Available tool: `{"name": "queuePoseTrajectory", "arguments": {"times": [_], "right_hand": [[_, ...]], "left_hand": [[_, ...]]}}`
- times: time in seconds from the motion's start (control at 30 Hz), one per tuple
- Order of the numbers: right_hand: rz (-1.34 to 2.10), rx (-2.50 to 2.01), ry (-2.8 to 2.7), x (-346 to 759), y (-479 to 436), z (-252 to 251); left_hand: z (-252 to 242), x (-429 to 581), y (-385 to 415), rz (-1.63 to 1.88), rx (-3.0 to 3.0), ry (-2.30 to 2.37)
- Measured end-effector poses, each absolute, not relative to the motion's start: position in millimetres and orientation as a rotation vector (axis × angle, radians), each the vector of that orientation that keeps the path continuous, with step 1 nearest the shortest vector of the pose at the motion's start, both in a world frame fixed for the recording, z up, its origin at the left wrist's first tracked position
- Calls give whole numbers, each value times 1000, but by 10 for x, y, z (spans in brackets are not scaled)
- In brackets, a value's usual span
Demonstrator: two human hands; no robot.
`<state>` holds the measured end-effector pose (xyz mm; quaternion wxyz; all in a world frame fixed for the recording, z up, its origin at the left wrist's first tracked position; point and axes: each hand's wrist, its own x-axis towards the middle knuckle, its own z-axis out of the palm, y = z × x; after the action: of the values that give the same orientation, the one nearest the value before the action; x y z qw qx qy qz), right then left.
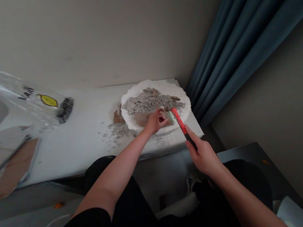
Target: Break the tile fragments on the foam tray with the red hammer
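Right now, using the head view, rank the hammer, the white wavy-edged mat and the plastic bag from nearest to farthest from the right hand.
1. Hammer: in the right hand itself.
2. White wavy-edged mat: ahead and a little left, under the grey rubble.
3. Plastic bag: farthest, well to the left.

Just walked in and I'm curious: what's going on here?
A person holds what looks like a hammer in the right grip, its head close to the fingertips of the left grip. Those fingertips are by a greenish piece, though whether they hold it is hard to tell. Both are above a white mat strewn with grey rubble. More crumbs lie on the table left of the mat, with a plastic bag farther left.
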<state>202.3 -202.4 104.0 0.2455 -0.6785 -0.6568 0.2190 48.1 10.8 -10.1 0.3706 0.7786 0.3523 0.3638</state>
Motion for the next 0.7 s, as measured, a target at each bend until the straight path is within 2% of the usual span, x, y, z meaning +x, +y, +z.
{"name": "queuePoseTrajectory", "arguments": {"times": [0.4,0.7], "right_hand": [[623,-1886,-1818,2048,-2036,1029],[633,-1877,-1839,2037,-2030,988]], "left_hand": [[-33,461,73,890,1995,913],[-170,471,137,913,2010,905]]}}
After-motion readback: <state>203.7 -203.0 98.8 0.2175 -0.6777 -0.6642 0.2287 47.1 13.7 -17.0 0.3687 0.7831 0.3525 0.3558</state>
